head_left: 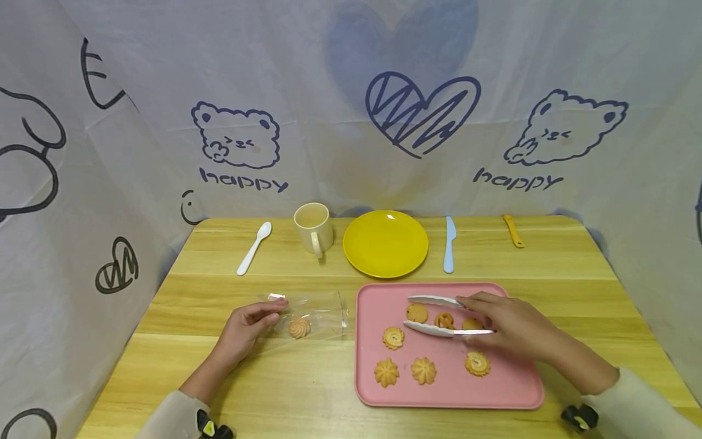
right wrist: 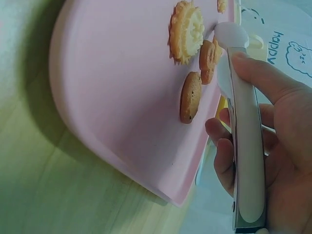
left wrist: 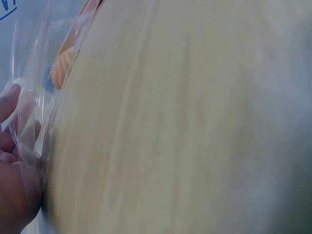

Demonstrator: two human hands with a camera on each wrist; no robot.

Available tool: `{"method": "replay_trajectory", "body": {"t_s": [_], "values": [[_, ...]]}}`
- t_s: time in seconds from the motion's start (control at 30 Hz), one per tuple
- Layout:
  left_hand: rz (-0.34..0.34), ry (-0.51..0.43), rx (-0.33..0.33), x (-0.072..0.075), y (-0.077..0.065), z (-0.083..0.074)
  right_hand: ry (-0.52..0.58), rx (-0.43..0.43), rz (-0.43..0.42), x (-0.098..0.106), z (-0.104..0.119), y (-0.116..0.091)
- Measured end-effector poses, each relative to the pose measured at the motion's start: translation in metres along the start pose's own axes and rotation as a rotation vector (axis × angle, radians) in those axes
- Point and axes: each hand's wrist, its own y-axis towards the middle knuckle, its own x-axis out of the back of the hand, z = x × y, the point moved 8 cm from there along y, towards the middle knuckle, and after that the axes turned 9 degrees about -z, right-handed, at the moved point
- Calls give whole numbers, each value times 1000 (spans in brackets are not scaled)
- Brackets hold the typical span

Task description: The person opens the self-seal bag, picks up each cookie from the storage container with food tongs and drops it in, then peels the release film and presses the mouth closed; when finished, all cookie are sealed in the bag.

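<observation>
Overhead, the dotted, flat round golden cookie (head_left: 417,313) and the small pretzel-shaped brown cookie (head_left: 445,318) show between the parted arms of white-tipped tongs with metal-edged handles (head_left: 433,330). Both lie on a pink rectangular tray with rounded corners (head_left: 439,396); contact with the tips cannot be told.

Handling, by judgement: cookies light, dry, stiff but brittle; crumbs likely under a hard squeeze. Best hold is across opposite rims, low, with slight pressure. The pretzel's thin loops look weakest; its outer curve seems the safer place. Smooth tips may slip on a rounded edge.

Right hand (head_left: 510,320): fingers and thumb wrapped about the tongs' handles, thumb along one arm, the arms spread moderately, wider than a cookie. Another golden cookie (head_left: 471,323) sits beside the fingers, partly hidden.

Left hand (head_left: 241,329): thumb and fingers hold one end of a clear, crinkly plastic bag (head_left: 326,305) lying on the pale wooden table (head_left: 296,384). How tightly, cannot tell. Inside, one piped swirl cookie (head_left: 299,328). Film appears thin, limp, slick; the edge is the place to take it, lightly.
</observation>
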Motion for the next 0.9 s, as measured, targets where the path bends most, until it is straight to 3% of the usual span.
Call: {"method": "replay_trajectory", "body": {"t_s": [0.9], "values": [[5, -9, -23, -1, 0, 0, 1, 7, 15, -4, 1, -1]]}}
